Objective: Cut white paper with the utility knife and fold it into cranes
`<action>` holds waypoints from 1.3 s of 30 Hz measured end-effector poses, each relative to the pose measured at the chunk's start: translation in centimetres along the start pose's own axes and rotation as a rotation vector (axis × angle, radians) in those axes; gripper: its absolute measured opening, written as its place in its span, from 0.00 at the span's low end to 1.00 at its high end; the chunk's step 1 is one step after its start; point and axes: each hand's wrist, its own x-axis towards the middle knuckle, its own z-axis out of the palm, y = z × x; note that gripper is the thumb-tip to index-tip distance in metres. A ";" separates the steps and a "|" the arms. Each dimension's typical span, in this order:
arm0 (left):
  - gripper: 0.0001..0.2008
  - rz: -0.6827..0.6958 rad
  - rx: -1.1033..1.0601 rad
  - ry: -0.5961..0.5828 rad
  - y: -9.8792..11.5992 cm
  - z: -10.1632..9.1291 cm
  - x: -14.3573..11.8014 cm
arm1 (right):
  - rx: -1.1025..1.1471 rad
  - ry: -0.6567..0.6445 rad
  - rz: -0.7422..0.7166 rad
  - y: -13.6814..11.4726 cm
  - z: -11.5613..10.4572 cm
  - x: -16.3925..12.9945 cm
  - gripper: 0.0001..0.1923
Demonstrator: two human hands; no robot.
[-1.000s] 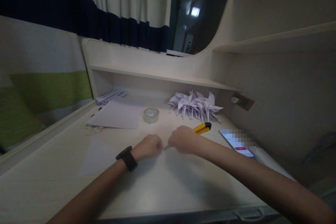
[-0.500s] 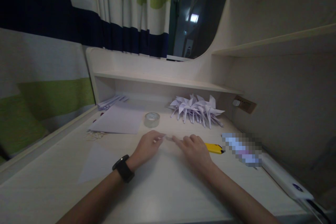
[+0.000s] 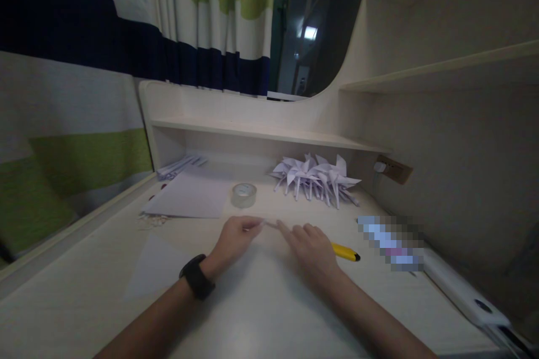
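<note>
Fingers of the left hand [image 3: 236,240] are pinched on a small pale piece [image 3: 264,222], just above the cream desk [image 3: 244,314]; the right hand [image 3: 314,249] is curled over a yellow utility knife [image 3: 346,252], index finger extended toward that piece. Beyond them stand a roll of clear tape [image 3: 243,196] and, under the low shelf [image 3: 269,133], a cluster of white paper pinwheels [image 3: 314,176]. White paper [image 3: 193,193] lies at the back left, a loose sheet [image 3: 154,269] nearer. Blue, white and green curtains [image 3: 219,28] partly cover a dark window [image 3: 311,11]; a wall socket [image 3: 398,170] and white power strip [image 3: 463,286] sit right.
</note>
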 end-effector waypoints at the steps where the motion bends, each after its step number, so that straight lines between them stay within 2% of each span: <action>1: 0.10 0.002 0.000 0.019 0.0 0.1 0.0 | 0.024 -0.049 0.007 -0.1 -0.2 0.1 0.26; 5: 0.10 -0.007 -0.002 0.099 -0.1 0.3 -0.1 | 0.232 -0.224 0.101 -0.6 -1.1 0.8 0.26; 9: 0.10 0.016 0.022 0.132 -0.1 0.3 -0.2 | 0.791 -0.182 0.241 -1.2 -2.1 1.7 0.18; 12: 0.10 0.043 0.058 0.169 -0.1 0.2 -0.2 | 1.226 -0.195 0.406 -1.8 -2.2 2.1 0.23; 15: 0.10 0.071 0.072 0.183 -0.2 0.2 -0.2 | 1.439 -0.278 0.543 -2.4 -1.9 2.4 0.28; 16: 0.10 0.076 0.071 0.188 -0.2 0.1 -0.2 | 1.439 -0.286 0.543 -2.5 -1.9 2.5 0.29; 18: 0.10 0.078 0.076 0.195 -0.3 0.0 -0.2 | 1.290 -0.243 0.463 -2.4 -1.8 2.5 0.27; 21: 0.10 0.067 0.093 0.194 -0.4 -0.2 -0.1 | 0.754 -0.182 0.241 -1.6 -1.7 2.4 0.17; 24: 0.09 0.053 0.098 0.183 -0.6 -0.3 0.0 | 0.258 -0.221 0.038 -0.6 -1.8 2.2 0.26; 26: 0.08 0.050 0.083 0.174 -0.5 -0.4 0.1 | 0.109 -0.232 -0.061 0.0 -1.9 2.1 0.29; 28: 0.08 0.049 0.062 0.180 -0.4 -0.3 0.1 | 0.067 -0.231 -0.110 0.5 -2.2 2.2 0.29; 31: 0.08 0.054 0.052 0.212 0.0 -0.3 0.0 | 0.215 -0.231 -0.041 0.6 -2.7 2.5 0.26; 34: 0.09 0.081 0.067 0.238 0.4 -0.2 -0.2 | 0.720 -0.228 0.152 -0.1 -3.0 2.9 0.19; 37: 0.09 0.116 0.095 0.258 0.6 -0.2 -0.3 | 1.201 -0.279 0.314 -1.1 -3.0 3.0 0.25; 39: 0.09 0.127 0.106 0.261 0.7 -0.3 -0.3 | 1.262 -0.283 0.334 -1.4 -2.8 3.0 0.27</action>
